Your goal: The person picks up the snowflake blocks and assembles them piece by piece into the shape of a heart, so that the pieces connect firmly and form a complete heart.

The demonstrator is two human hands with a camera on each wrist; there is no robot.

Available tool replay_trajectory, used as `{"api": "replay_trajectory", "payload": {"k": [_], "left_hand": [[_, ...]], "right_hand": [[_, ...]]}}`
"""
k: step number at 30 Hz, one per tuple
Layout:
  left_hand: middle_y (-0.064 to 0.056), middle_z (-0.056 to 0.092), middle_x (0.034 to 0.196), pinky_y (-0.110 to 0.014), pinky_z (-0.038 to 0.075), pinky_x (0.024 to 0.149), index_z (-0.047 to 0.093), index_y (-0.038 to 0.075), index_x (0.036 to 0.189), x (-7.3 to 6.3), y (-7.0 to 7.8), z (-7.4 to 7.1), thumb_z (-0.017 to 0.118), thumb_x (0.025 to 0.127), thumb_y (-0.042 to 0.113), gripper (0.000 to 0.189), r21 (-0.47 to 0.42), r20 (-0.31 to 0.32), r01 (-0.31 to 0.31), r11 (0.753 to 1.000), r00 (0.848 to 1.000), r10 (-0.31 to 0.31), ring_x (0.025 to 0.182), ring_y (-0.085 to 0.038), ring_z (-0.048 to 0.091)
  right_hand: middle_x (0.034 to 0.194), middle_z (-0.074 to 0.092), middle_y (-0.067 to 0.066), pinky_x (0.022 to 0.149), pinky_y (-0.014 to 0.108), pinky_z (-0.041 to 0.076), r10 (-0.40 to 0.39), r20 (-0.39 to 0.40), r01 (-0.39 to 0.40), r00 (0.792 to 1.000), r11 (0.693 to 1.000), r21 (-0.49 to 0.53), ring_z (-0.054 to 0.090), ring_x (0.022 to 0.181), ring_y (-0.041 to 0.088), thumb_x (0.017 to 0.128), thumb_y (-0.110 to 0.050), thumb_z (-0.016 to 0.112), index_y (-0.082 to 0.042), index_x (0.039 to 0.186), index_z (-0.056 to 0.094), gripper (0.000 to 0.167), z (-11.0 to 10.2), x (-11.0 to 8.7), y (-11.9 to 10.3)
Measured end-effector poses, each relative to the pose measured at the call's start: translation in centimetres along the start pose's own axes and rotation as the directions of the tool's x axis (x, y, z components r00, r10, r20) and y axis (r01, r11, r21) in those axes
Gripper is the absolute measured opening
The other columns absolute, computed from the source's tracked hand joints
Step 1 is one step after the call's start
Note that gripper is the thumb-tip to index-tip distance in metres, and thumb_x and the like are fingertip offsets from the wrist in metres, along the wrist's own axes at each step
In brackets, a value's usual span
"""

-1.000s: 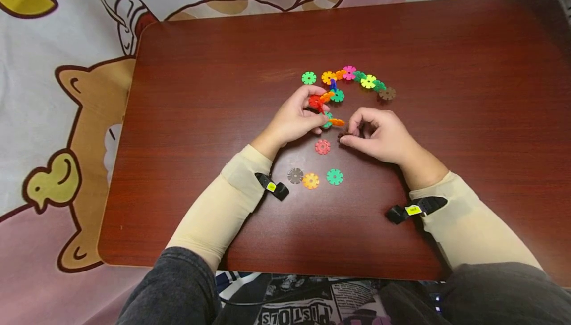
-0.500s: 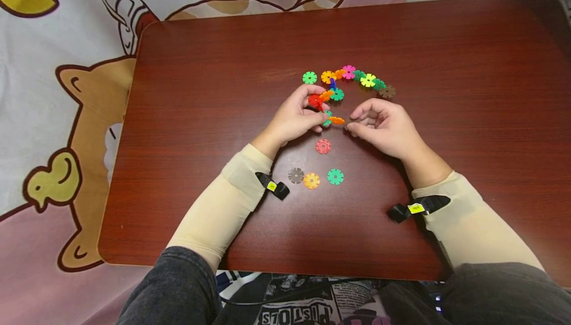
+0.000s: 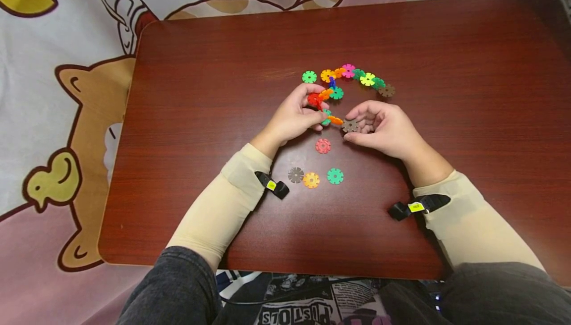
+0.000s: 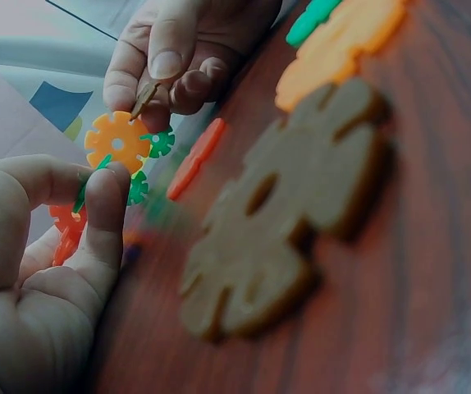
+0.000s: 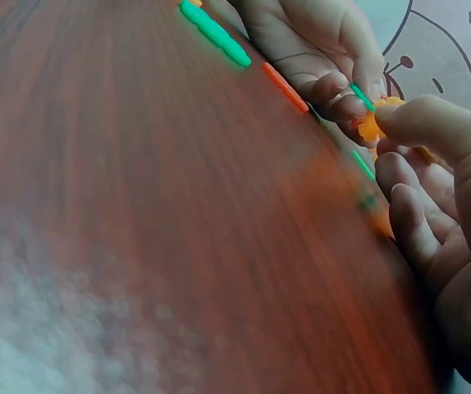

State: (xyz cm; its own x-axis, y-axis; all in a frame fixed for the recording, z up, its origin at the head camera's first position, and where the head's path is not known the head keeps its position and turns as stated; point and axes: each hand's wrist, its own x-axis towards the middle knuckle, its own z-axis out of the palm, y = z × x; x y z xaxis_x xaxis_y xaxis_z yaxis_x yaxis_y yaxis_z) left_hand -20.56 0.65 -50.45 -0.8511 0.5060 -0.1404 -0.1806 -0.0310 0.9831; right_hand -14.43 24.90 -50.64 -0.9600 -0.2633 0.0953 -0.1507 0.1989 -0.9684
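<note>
Notched plastic discs are slotted together into a curving chain, its far part running from an orange disc (image 3: pixel 327 76) past a pink disc (image 3: pixel 348 71) to a brown end disc (image 3: pixel 387 90). My left hand (image 3: pixel 294 113) grips the near end, pinching a green disc (image 3: pixel 326 116) between thumb and finger; red discs (image 3: pixel 314 99) lie against its fingers. An orange disc (image 4: pixel 117 143) juts from the green one toward the other hand. My right hand (image 3: pixel 379 126) pinches a loose brown disc (image 3: pixel 350 126) by its edge, right at the orange disc's rim.
Between the forearms lie a loose pink-red disc (image 3: pixel 323 146), a grey-brown disc (image 3: pixel 296 175), a yellow-orange disc (image 3: pixel 311 180) and a green disc (image 3: pixel 335 176). Beyond the left hand lies a light green disc (image 3: pixel 309 77). All are on the reddish-brown table (image 3: pixel 214 77).
The right hand has shifted slightly right and away from the body, and its brown disc has turned from edge-on to showing its face. The left hand keeps its grip almost in place.
</note>
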Motion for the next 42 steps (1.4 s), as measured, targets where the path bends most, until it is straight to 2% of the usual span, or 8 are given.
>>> {"api": "replay_trajectory", "payload": {"k": [5, 13, 19, 26, 29, 34, 38, 42], "left_hand": [[-0.017, 0.067, 0.108, -0.034, 0.062, 0.07, 0.049, 0.0, 0.143, 0.02, 0.05, -0.03, 0.068, 0.096, -0.011, 0.052, -0.003, -0.001, 0.006, 1.0, 1.0, -0.006, 0.077, -0.023, 0.07], [-0.018, 0.066, 0.109, -0.034, 0.062, 0.069, 0.047, -0.001, 0.145, -0.01, 0.09, 0.09, 0.066, 0.095, -0.013, 0.055, -0.005, -0.028, 0.005, 1.0, 1.0, -0.005, 0.076, -0.022, 0.069], [-0.018, 0.066, 0.109, -0.034, 0.062, 0.07, 0.048, -0.001, 0.144, 0.0, 0.11, 0.06, 0.067, 0.095, -0.014, 0.054, -0.025, -0.025, 0.018, 1.0, 1.0, -0.019, 0.077, -0.021, 0.069], [-0.02, 0.068, 0.114, -0.033, 0.062, 0.073, 0.048, -0.002, 0.143, 0.0, 0.09, -0.26, 0.066, 0.097, -0.014, 0.051, -0.055, 0.03, 0.039, 0.998, 0.999, -0.037, 0.082, -0.021, 0.071], [-0.022, 0.069, 0.117, -0.034, 0.062, 0.074, 0.049, -0.001, 0.143, 0.02, 0.09, -0.34, 0.066, 0.098, -0.013, 0.05, -0.059, 0.043, 0.044, 0.997, 0.998, -0.041, 0.083, -0.021, 0.072], [-0.023, 0.07, 0.119, -0.035, 0.062, 0.075, 0.048, -0.002, 0.143, 0.07, 0.05, -0.43, 0.066, 0.098, -0.013, 0.049, -0.065, 0.057, 0.049, 0.997, 0.997, -0.046, 0.081, -0.023, 0.072], [-0.025, 0.07, 0.121, -0.034, 0.062, 0.075, 0.048, -0.002, 0.143, 0.13, 0.03, -0.47, 0.066, 0.098, -0.013, 0.05, -0.078, 0.062, 0.054, 0.995, 0.997, -0.049, 0.081, -0.023, 0.073], [-0.025, 0.07, 0.121, -0.034, 0.063, 0.075, 0.048, -0.002, 0.143, 0.12, 0.06, -0.49, 0.066, 0.098, -0.012, 0.05, -0.084, 0.061, 0.054, 0.995, 0.997, -0.049, 0.081, -0.022, 0.073]], "right_hand": [[0.082, 0.076, 0.004, 0.064, 0.019, 0.056, -0.009, -0.007, 0.009, 1.0, 0.998, -0.061, 0.07, 0.07, 0.01, 0.078, 0.012, 0.088, 0.007, 0.109, 0.072, 0.034, 0.01, 0.0, 0.1], [0.09, 0.078, -0.001, 0.07, 0.017, 0.055, -0.016, -0.005, 0.015, 1.0, 0.988, -0.157, 0.071, 0.079, 0.008, 0.085, 0.005, 0.087, 0.003, 0.114, 0.075, 0.032, 0.07, -0.05, 0.24], [0.09, 0.079, 0.0, 0.067, 0.018, 0.052, -0.076, 0.021, 0.078, 0.997, 0.981, -0.175, 0.07, 0.078, 0.006, 0.085, 0.008, 0.085, 0.002, 0.116, 0.074, 0.033, 0.01, -0.01, 0.5], [0.09, 0.079, 0.002, 0.064, 0.019, 0.051, -0.104, 0.032, 0.107, 0.994, 0.984, -0.139, 0.07, 0.076, 0.006, 0.084, 0.013, 0.084, 0.003, 0.116, 0.073, 0.035, 0.13, -0.08, 0.33], [0.093, 0.08, 0.002, 0.066, 0.017, 0.052, -0.105, 0.017, 0.107, 0.994, 0.987, -0.118, 0.071, 0.08, 0.005, 0.082, 0.016, 0.084, 0.005, 0.117, 0.073, 0.038, 0.2, -0.07, 0.29], [0.101, 0.08, 0.008, 0.07, 0.016, 0.054, -0.133, -0.021, 0.129, 0.991, 0.981, -0.147, 0.072, 0.087, 0.003, 0.08, 0.016, 0.086, 0.005, 0.122, 0.075, 0.045, 0.19, 0.06, 0.27], [0.099, 0.079, 0.016, 0.067, 0.016, 0.053, -0.131, -0.051, 0.12, 0.99, 0.976, -0.184, 0.073, 0.086, 0.001, 0.08, 0.013, 0.088, 0.004, 0.123, 0.075, 0.047, 0.18, 0.13, 0.29], [0.092, 0.079, 0.013, 0.064, 0.015, 0.052, -0.121, -0.096, 0.093, 0.988, 0.962, -0.257, 0.071, 0.077, 0.0, 0.077, 0.005, 0.094, -0.001, 0.118, 0.079, 0.044, 0.19, 0.2, 0.31]]}}
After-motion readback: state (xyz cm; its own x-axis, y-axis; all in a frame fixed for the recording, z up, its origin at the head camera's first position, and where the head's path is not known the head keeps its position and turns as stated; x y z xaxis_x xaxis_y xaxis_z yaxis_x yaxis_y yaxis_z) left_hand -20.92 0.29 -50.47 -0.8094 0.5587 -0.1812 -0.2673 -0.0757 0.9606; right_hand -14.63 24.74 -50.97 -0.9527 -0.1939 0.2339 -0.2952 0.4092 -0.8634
